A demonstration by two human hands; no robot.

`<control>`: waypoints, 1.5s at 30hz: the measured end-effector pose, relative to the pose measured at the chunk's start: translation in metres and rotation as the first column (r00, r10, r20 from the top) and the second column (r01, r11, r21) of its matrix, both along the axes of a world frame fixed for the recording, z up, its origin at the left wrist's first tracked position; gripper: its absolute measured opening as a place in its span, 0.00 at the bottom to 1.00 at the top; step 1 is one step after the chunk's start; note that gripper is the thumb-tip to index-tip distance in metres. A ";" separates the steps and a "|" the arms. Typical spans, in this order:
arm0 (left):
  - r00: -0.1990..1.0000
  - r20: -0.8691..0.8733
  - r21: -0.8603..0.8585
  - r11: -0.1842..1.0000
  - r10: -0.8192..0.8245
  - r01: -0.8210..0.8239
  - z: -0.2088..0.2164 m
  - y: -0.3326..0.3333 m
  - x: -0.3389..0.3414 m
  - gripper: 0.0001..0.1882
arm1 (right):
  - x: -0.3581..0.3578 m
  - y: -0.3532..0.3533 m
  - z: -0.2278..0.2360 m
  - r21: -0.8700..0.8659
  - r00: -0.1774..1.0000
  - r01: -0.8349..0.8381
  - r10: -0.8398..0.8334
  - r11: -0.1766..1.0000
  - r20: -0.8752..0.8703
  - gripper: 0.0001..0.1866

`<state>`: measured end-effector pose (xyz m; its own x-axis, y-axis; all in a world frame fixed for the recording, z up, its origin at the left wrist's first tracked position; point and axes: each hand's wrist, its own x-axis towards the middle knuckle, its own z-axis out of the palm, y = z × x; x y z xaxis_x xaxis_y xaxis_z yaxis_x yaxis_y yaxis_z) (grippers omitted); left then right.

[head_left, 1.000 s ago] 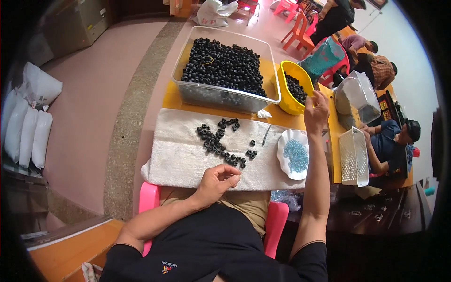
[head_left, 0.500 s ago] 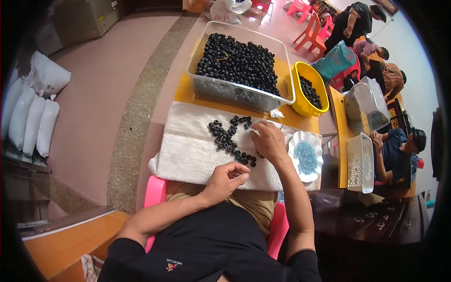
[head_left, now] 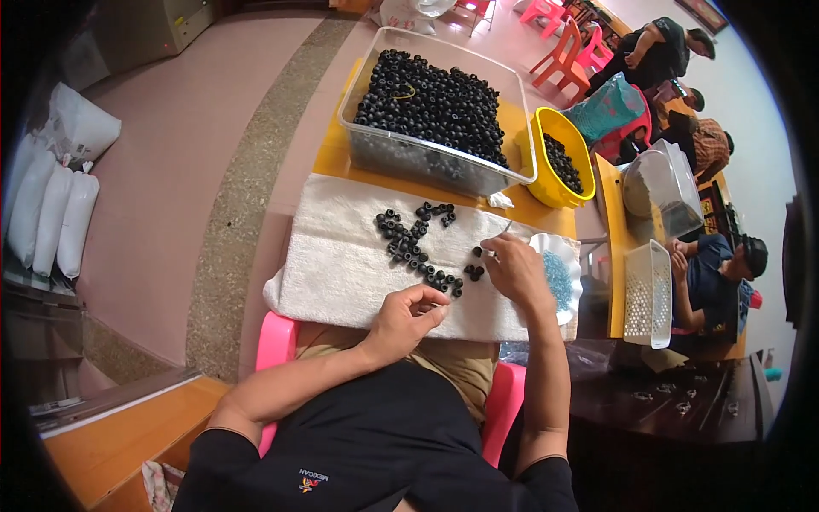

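Black ring-like pieces point(head_left: 409, 247) lie in a loose cluster on a white towel point(head_left: 333, 256). My right hand point(head_left: 517, 271) is right of them, fingers pinched. A thin, stick-like tool point(head_left: 509, 227) juts up from its grip; the rest of it is hidden. Beside those fingertips sits a small separate group of black pieces point(head_left: 474, 271). My left hand point(head_left: 405, 321) rests at the towel's near side, thumb and forefinger brought together just below the cluster; whatever they hold, if anything, is too small to make out. A white scalloped dish point(head_left: 573, 309) of light-blue bits is partly behind my right hand.
Beyond the towel stand a clear tub point(head_left: 401, 147) heaped with black pieces and a yellow basin point(head_left: 587, 199) holding more. A white perforated basket point(head_left: 648, 294) is at the right, near a seated person point(head_left: 715, 277). White sacks point(head_left: 77, 224) stand on the left.
My right hand has drawn back from the top of the cluster toward the dish, now covering part of it. The small group of black pieces has come into sight. My left hand has barely moved.
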<state>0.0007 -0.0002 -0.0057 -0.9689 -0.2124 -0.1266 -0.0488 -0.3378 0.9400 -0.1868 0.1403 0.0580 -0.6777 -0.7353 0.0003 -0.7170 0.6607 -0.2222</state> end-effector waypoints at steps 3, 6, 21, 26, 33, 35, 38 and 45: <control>1.000 -0.004 -0.006 1.000 0.000 0.000 0.000 0.000 0.000 0.09 | 0.002 -0.001 -0.006 -0.008 0.999 0.039 -0.039 0.999 -0.001 0.11; 1.000 0.001 0.012 1.000 -0.012 0.012 0.000 0.000 0.001 0.08 | -0.002 -0.003 -0.010 0.031 1.000 0.000 -0.001 1.000 0.023 0.12; 0.997 -0.069 0.268 0.963 0.032 -0.013 0.006 -0.007 -0.003 0.08 | 0.084 -0.007 0.004 -0.587 0.926 -0.129 0.309 0.799 0.218 0.12; 0.999 -0.053 0.311 0.950 0.014 0.003 0.007 -0.009 -0.003 0.08 | 0.090 -0.004 -0.002 -0.597 0.941 -0.114 0.279 0.794 0.192 0.13; 0.999 -0.007 0.333 0.942 0.037 -0.033 0.006 -0.006 -0.002 0.09 | 0.071 0.043 -0.012 -0.519 0.998 0.026 0.003 0.854 0.056 0.12; 1.000 0.007 0.349 0.937 0.019 -0.020 0.005 -0.005 -0.002 0.08 | 0.050 0.068 -0.013 -0.445 0.987 0.024 -0.091 0.895 -0.131 0.08; 1.000 0.025 0.349 0.937 -0.013 0.004 0.006 -0.004 -0.002 0.09 | 0.023 0.101 -0.024 -0.363 0.954 0.129 -0.215 0.923 -0.210 0.08; 0.999 0.019 0.319 0.947 -0.050 0.042 0.007 -0.001 -0.001 0.09 | 0.001 0.111 -0.031 -0.218 0.932 0.156 -0.217 0.963 -0.291 0.09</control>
